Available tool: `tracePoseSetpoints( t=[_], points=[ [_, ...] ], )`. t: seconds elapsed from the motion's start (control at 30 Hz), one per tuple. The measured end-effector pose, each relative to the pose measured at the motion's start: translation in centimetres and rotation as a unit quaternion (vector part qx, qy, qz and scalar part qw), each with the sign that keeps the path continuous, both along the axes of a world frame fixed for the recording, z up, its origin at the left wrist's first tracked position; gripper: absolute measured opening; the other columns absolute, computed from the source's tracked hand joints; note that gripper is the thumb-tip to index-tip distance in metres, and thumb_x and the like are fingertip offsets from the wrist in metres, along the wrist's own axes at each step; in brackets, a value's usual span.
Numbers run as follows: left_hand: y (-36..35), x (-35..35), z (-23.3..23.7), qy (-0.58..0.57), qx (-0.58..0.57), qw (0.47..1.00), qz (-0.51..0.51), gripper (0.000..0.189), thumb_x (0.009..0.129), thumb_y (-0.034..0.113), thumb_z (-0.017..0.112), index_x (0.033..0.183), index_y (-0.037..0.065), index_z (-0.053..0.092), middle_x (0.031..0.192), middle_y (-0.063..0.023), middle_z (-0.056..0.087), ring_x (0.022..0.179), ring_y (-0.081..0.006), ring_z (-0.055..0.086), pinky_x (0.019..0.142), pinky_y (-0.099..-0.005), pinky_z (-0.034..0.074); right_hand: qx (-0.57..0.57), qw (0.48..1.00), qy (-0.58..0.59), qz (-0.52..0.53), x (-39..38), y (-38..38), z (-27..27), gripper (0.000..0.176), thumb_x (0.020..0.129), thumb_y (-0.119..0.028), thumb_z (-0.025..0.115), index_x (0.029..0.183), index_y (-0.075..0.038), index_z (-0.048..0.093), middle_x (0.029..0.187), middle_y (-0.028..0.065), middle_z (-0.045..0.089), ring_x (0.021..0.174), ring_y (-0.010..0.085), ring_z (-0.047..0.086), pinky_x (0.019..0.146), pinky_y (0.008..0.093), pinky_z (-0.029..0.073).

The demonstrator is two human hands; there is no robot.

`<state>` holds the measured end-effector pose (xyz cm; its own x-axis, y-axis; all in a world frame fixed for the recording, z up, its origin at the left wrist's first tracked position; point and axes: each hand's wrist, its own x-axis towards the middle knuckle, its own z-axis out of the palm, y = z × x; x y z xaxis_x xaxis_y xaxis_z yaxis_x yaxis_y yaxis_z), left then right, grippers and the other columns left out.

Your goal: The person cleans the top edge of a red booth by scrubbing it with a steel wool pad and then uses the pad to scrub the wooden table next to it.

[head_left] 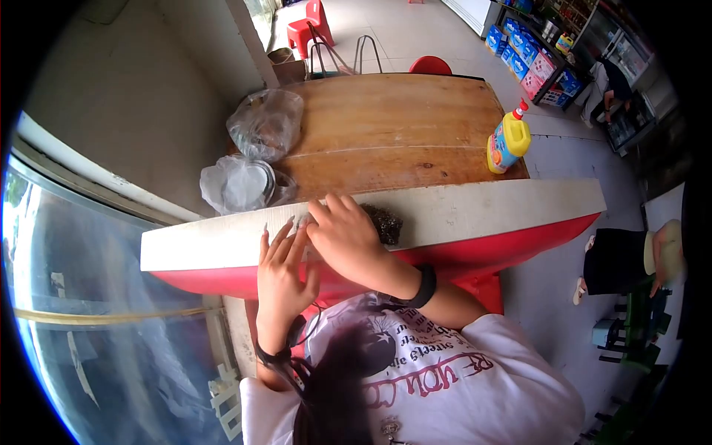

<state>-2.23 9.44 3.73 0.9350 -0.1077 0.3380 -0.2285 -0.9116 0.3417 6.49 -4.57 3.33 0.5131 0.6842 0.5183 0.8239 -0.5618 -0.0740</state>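
Note:
My left hand [284,271] rests at the near edge of a long white board [482,215] with a red underside, its fingers stretched out and spread. Across the board, close to those fingertips, my right hand [343,231] lies with its fingers bent and pointing left. Something small and pale shows between the two hands, too small to make out. Just right of my right hand, a dark, tangled clump like a metal scourer [387,225] sits on the board, partly covered by the hand. What the right fingers hold, if anything, is hidden.
Beyond the board is a wooden table [386,119] with plastic bags [265,124], bagged dishes [248,184] and a yellow pump bottle [509,141]. A red chair [310,30] stands behind. One person [623,259] is at the right, another [612,89] further back.

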Motion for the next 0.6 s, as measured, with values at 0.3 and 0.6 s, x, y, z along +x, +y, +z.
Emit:
tracePoseSetpoints(
  t=[0.3,0.6],
  points=[
    [-8.9,3.2,-0.3,-0.050,-0.080,0.977,-0.192,0.060,0.076,0.014,0.061,0.130,-0.010,0.051,0.119,-0.0257,0.060,0.123,-0.0380,0.054,0.109,-0.0544,0.036,-0.002,0.991,0.062,-0.115,-0.7,-12.2,1.3,0.007,0.069,-0.015,0.070,0.068,-0.011,0.063,0.087,0.0026,0.054,0.087,0.0229,0.053,0.078,0.0367,0.043],
    [-11.0,4.9,-1.6,-0.093,-0.079,0.965,-0.232,0.062,0.073,0.010,0.061,0.129,-0.014,0.048,0.121,-0.0279,0.058,0.122,-0.0386,0.053,0.109,-0.0527,0.036,-0.030,0.981,0.086,-0.173,-0.2,-14.3,2.1,0.009,0.071,-0.014,0.073,0.073,-0.008,0.067,0.088,0.0024,0.055,0.087,0.0235,0.054,0.080,0.0371,0.044]
  ],
)
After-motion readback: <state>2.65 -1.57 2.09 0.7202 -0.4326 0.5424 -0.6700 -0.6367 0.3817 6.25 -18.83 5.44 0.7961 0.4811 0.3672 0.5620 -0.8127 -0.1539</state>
